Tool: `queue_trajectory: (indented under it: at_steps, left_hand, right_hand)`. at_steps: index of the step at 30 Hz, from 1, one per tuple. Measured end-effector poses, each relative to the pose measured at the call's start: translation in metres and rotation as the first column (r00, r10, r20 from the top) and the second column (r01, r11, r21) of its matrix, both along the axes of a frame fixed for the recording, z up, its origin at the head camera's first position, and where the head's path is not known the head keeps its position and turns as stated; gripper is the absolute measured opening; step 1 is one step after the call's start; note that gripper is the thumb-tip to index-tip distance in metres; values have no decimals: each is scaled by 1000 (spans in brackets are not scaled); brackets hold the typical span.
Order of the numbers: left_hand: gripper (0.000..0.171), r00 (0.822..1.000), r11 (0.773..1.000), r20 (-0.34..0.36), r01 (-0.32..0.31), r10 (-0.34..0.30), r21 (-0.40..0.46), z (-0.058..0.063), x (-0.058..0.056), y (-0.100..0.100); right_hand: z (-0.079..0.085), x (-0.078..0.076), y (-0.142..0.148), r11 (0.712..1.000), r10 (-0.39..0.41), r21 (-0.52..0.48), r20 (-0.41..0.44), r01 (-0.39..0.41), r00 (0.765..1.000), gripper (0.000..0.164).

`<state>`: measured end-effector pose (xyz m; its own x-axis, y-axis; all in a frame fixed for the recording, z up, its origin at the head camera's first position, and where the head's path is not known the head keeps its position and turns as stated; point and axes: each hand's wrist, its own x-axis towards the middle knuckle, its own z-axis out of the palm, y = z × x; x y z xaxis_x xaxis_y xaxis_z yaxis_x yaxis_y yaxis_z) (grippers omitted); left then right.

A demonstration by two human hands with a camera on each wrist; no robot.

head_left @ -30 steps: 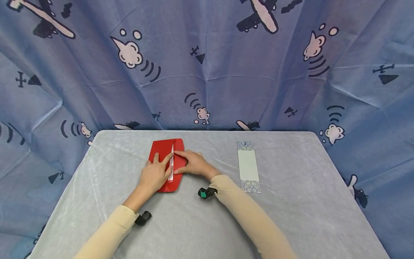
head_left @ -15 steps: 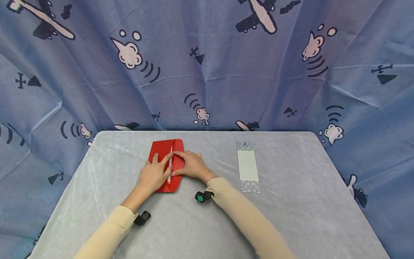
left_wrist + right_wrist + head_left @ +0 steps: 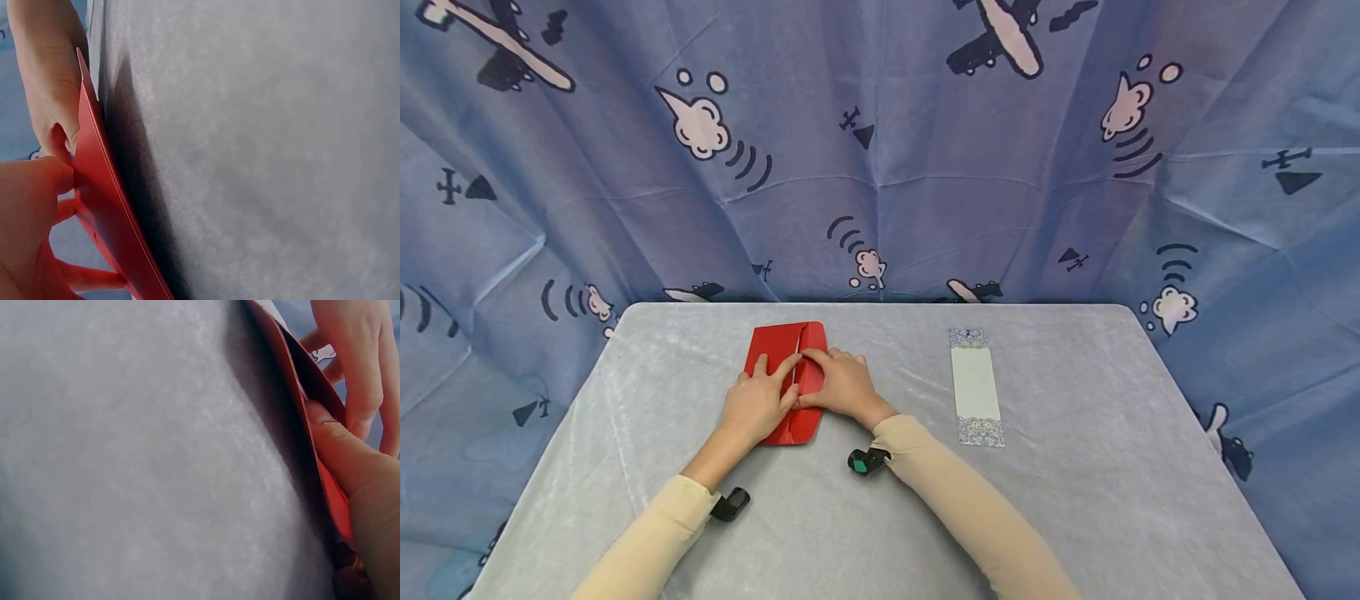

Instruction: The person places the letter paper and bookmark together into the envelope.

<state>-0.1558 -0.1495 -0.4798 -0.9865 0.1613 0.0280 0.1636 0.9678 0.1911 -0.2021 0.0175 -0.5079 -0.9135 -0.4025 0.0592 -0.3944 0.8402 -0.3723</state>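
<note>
A red envelope (image 3: 773, 340) lies on the left half of the table, its flap (image 3: 814, 337) spread to the right. My left hand (image 3: 756, 407) rests on its body with fingers spread. The index finger and thumb reach the mouth's edge. From the right, my right hand (image 3: 848, 385) reaches across the flap, with index finger and thumb apart at the mouth. Only a thin white sliver of a paper slip shows there; the rest is inside. In the right wrist view the envelope (image 3: 289, 353) gapes, and my right thumb (image 3: 340, 447) enters the opening.
A pale card (image 3: 976, 383) with blue patterned ends lies to the right of my hands. The grey-covered table (image 3: 1075, 467) backs onto a blue curtain (image 3: 880, 150) printed with planes. Each wrist carries a small black camera (image 3: 730, 504).
My right hand has moved slightly left, and the white slip has slid left into the envelope, leaving a narrower strip visible. The left hand has barely moved.
</note>
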Motion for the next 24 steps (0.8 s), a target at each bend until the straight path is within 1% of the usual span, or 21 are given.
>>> queue_trajectory:
  at_steps: [2, 6, 8, 10, 12, 15, 17, 18, 20, 24]
  left_hand:
    - [57, 1000, 1000, 0, 0, 0, 0, 0, 0, 0]
    - [57, 1000, 1000, 5, 3, -3, -2, 1, 0, 0]
    - [58, 1000, 1000, 11, 4, -4, 0, 2, 0, 0]
    - [59, 1000, 1000, 21, 4, -4, 4, 3, 0, -1]
    - [60, 999, 1000, 33, 1, -1, 12, 4, 0, -1]
    - [63, 998, 1000, 57, -7, 6, 27, 4, 0, -1]
    - [64, 997, 999, 70, -13, 11, 35, 4, 0, -1]
    - [64, 997, 999, 76, -16, 13, 38, 4, 0, -1]
    - [65, 997, 999, 81, -20, 16, 46, 4, 0, 0]
    - [63, 997, 998, 70, -19, 14, 65, 4, 0, 1]
  right_hand:
    - [-1, -1, 2, 1000, 13, -14, 12, -13, 1000, 86]
    - [-2, -5, 6, 997, 38, -63, 67, -34, 997, 84]
    - [-2, -7, 9, 994, 45, -106, 98, -35, 994, 81]
    - [-2, -8, 11, 986, 40, -168, 119, -20, 992, 74]
    - [-3, -10, 12, 970, 31, -241, 134, 2, 990, 64]
    - [-3, -11, 13, 932, 20, -361, 157, 38, 987, 51]
    - [-3, -12, 14, 909, 22, -413, 172, 52, 985, 46]
    - [-3, -12, 14, 902, 24, -428, 176, 55, 984, 46]
    - [-3, -12, 15, 896, 30, -441, 184, 55, 982, 45]
    - [-2, -12, 16, 902, 40, -430, 190, 47, 981, 46]
